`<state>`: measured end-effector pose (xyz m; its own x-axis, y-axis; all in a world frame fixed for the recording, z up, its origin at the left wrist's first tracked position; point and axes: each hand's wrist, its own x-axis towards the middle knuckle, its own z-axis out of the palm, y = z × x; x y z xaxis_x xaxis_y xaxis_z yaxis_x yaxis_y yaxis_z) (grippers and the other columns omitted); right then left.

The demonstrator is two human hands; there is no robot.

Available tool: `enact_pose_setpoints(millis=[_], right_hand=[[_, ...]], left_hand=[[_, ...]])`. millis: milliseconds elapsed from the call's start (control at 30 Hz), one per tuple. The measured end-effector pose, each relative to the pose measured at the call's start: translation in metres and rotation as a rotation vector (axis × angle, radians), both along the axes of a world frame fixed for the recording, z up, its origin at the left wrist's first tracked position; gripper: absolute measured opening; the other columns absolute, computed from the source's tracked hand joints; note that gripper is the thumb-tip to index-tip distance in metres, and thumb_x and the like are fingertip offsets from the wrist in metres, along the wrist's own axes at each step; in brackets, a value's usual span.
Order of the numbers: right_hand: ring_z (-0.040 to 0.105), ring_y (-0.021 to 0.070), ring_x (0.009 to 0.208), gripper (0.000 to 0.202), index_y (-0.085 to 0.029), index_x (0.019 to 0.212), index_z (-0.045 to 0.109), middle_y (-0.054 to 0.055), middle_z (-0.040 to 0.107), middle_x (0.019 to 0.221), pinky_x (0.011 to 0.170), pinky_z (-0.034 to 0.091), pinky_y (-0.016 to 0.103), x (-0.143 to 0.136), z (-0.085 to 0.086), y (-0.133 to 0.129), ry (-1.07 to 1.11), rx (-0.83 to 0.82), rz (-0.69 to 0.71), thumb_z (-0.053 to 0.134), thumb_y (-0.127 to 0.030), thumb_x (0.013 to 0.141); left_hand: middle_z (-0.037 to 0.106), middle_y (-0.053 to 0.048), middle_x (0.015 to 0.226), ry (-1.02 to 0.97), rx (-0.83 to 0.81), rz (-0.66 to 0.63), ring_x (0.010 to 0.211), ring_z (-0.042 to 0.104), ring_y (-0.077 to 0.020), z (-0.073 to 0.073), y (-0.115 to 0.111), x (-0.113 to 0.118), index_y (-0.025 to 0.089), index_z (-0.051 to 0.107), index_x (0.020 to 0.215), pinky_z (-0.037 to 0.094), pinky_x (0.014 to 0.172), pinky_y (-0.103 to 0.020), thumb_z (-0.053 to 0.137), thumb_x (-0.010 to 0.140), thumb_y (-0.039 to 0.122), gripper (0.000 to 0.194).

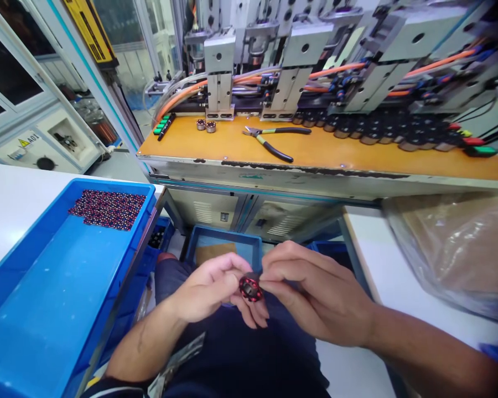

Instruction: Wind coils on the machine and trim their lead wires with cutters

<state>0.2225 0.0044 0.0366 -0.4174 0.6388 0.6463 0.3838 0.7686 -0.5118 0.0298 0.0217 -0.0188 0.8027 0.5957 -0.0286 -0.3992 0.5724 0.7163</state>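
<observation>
Between both hands, above the lap, is a small round motor stator point(250, 289) with a dark slotted core and red windings, its face turned up. My left hand point(216, 284) grips it between thumb and fingers from the left, some fingertips reaching beneath it. From the right, the thumb and fingertips of my right hand point(311, 287) are pinched together at the stator's upper right edge. Whether they also hold something small there is hidden.
A blue tray point(37, 287) with a block of red-and-black stators point(110, 209) is at left. Cutting pliers point(274, 135), marker pens point(164, 127) and rows of dark cylindrical parts point(373, 132) lie on the orange bench point(191, 152) before a machine. A plastic-wrapped carton point(460, 243) is at right.
</observation>
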Motion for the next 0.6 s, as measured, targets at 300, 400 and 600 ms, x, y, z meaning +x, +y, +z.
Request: enact_pose_setpoints(millis=[300,400,600], right_hand=[[0.059,0.0073,0.066,0.011,-0.018,0.084,0.057,0.001,0.062,0.074,0.06,0.049,0.016,-0.004,0.002,-0.005,0.025,0.006,-0.183,0.056,-0.007,0.088],[0.059,0.0082,0.064,0.011,-0.019,0.084,0.058,0.001,0.062,0.073,0.057,0.048,0.018,-0.006,0.001,-0.006,0.04,-0.024,-0.185,0.056,-0.009,0.088],[0.056,0.0092,0.062,0.011,-0.017,0.081,0.06,0.002,0.061,0.072,0.054,0.047,0.02,-0.02,-0.005,-0.014,0.272,-0.2,-0.218,0.057,-0.009,0.088]], left_hand=[[0.066,-0.002,0.109,0.093,0.337,0.459,0.076,0.073,-0.0123,0.015,-0.008,0.001,0.015,0.054,0.078,0.061,0.069,-0.024,0.075,0.076,0.008,0.023],[0.068,-0.002,0.102,0.116,0.434,0.607,0.075,0.07,-0.011,0.016,-0.009,0.004,0.015,0.048,0.068,0.061,0.069,-0.023,0.081,0.068,0.006,0.035],[0.07,-0.001,0.094,0.139,0.509,0.743,0.087,0.072,-0.0151,0.011,-0.009,0.005,0.022,0.064,0.092,0.06,0.08,-0.028,0.082,0.068,0.006,0.034]])
